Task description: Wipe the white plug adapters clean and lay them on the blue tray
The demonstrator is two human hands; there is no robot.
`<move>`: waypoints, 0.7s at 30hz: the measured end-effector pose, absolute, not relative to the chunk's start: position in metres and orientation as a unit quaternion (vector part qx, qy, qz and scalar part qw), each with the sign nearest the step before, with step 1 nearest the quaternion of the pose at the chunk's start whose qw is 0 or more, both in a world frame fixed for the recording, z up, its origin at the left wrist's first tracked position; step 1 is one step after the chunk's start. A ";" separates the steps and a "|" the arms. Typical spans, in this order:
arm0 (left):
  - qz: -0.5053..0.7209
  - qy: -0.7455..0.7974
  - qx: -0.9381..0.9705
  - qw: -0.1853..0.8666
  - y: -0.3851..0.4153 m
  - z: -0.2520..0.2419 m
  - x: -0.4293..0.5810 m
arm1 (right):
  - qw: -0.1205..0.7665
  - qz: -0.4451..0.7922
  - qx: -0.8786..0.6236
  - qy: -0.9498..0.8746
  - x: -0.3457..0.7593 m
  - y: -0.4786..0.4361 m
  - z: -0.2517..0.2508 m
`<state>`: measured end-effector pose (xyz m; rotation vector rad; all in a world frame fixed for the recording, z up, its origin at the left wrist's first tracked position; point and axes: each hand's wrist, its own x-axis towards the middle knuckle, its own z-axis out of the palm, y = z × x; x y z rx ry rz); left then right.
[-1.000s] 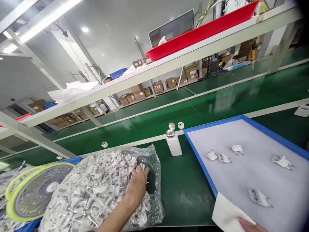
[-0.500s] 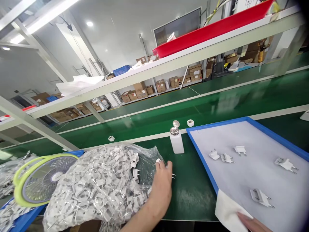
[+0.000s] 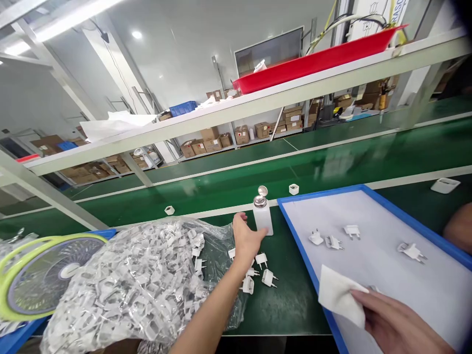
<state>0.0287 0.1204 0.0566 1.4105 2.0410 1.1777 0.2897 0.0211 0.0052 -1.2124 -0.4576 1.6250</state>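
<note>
My left hand (image 3: 248, 240) is open beside a white pump-top bottle (image 3: 263, 220) with a raised metal lid. Its thumb overlaps the bottle's lower front, while the other fingers point up along the left side; contact is unclear. Below this hand, several white two-pin plug pieces (image 3: 269, 278) lie loose on the green bench. My right hand (image 3: 401, 317) pinches a folded white cloth (image 3: 341, 297) over the near-left edge of a blue-rimmed tray (image 3: 300, 246). More plug pieces (image 3: 412, 251) rest on the tray's white surface; one is mostly hidden behind the right hand.
A clear plastic bag (image 3: 136, 285) full of white plug parts covers the left bench, beside a lime-rimmed fan (image 3: 47, 275). Small white housings (image 3: 294, 189) stand along the back. Overhead runs a shelf with a red tray (image 3: 317, 61). Another person's arm (image 3: 459, 228) shows at right.
My left hand has moved from the bag's right edge to the bottle, and several plug pieces now show loose below it. My right hand has lifted the cloth slightly. The view has shifted.
</note>
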 end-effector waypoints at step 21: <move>0.377 0.660 0.636 0.132 0.139 0.056 0.047 | 0.500 0.687 -0.439 -0.292 0.238 0.109 0.107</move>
